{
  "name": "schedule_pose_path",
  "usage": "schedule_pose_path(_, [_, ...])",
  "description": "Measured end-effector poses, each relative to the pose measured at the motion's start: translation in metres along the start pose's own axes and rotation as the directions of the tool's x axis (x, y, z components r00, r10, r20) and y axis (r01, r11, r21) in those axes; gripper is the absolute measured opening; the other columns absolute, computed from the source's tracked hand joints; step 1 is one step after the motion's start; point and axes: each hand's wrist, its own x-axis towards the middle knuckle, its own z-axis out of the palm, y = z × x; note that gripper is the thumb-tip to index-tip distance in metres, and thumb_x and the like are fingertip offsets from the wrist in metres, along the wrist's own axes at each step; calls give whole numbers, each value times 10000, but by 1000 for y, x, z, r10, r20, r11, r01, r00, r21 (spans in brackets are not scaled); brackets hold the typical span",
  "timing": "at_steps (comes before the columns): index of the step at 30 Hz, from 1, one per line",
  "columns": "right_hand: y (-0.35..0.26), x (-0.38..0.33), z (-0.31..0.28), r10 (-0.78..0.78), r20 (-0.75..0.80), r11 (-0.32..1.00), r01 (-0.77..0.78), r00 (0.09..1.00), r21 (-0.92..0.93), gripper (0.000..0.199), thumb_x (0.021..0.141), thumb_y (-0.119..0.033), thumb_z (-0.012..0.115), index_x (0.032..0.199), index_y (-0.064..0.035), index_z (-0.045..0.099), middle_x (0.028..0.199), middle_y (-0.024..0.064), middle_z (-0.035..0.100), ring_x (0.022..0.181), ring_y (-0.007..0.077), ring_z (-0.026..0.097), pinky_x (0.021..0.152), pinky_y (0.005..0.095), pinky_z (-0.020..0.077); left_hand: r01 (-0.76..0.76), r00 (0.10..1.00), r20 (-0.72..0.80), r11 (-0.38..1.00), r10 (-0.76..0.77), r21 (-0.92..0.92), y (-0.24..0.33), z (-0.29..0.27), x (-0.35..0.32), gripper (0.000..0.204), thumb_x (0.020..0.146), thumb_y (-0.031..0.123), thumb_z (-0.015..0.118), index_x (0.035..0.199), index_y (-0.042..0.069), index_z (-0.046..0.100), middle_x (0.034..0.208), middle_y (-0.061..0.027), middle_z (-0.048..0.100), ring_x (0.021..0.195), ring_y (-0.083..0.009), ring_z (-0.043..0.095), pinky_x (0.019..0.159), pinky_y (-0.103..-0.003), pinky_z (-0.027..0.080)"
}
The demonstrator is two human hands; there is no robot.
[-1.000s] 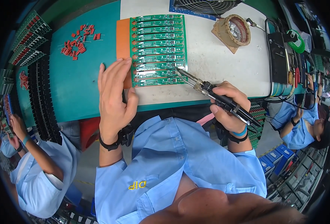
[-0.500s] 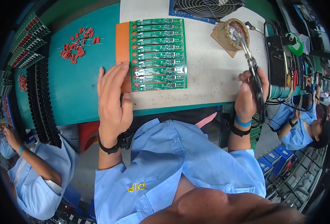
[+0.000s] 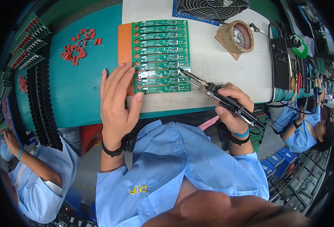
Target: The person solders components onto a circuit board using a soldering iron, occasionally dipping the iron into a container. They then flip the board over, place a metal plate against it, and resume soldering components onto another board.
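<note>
A panel of several narrow green circuit boards [image 3: 161, 56] lies on the pale mat, its left side on an orange strip [image 3: 125, 43]. Fingers stretched out, my left hand [image 3: 117, 98] rests flat on the strip and the panel's lower left edge. My right hand [image 3: 235, 108] is wrapped round a black soldering iron [image 3: 227, 101] with a wire feed tube near its tip. That tip is over the right part of the panel, around its lower half; whether it touches cannot be told. To the upper right stands a round tan pot [image 3: 238, 36] with shiny metallic bits inside.
Red components with wire leads [image 3: 78, 47] lie loose on the green mat [image 3: 76, 83]. Black slotted strips [image 3: 42, 102] run along the left. A fan [image 3: 212, 8] is at the back. Cables and a black station [image 3: 281, 64] stand at right. Co-workers sit on both sides.
My right hand has brought the soldering iron left and down from the pot to the circuit boards. My left thumb has moved out toward the panel's lower corner.
</note>
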Motion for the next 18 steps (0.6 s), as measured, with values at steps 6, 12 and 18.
schedule_pose_path(6, [-3,3,2,32,10,999,-32,999,-14,386,793,-15,783,1166,45,702,879,113,683,770,198,633,702,308,486,-12,1000,2,1000,12,-13,0,-1,1,495,933,150,704,1396,-2,621,1429,-184,643,1388,-381,568,1231,-606,286])
schedule_pose_path(12, [-5,2,1,37,53,998,-35,998,-52,422,845,-116,821,1192,71,670,878,126,674,787,194,621,703,311,474,-7,1000,3,1000,7,-14,0,-1,1,492,916,124,709,1385,-2,627,1424,-181,647,1389,-381,568,1230,-607,286])
schedule_pose_path(18, [-8,4,2,40,48,998,-37,998,-59,420,840,-103,813,1195,69,669,881,126,669,788,193,618,707,310,471,-3,1000,8,1000,3,-10,1,-2,2,484,910,118,713,1373,-2,635,1423,-181,648,1390,-378,568,1229,-611,286])
